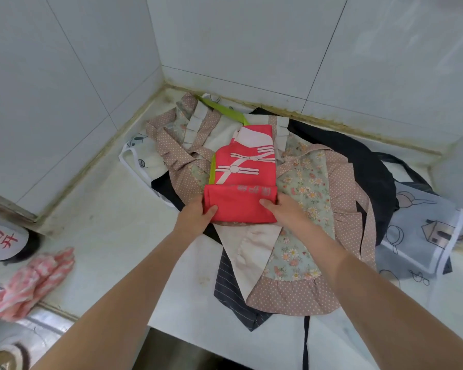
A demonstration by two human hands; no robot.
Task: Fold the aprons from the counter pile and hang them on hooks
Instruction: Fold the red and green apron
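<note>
Red apron (242, 180) atop the apron pile (305, 209).
Left hand (195, 216) and right hand (286, 212) pinch its folded near edge.

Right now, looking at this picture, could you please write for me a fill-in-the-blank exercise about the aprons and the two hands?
1. Both hands, the left hand and the right hand, hold the near folded edge of the ____ apron.
2. That apron lies on top of a floral apron trimmed with a ____-patterned border.
3. The strap at its far end is ____ in colour.
4. The pile rests on a counter in a ____ of the tiled walls.

Missing words: red; dotted; green; corner
</note>
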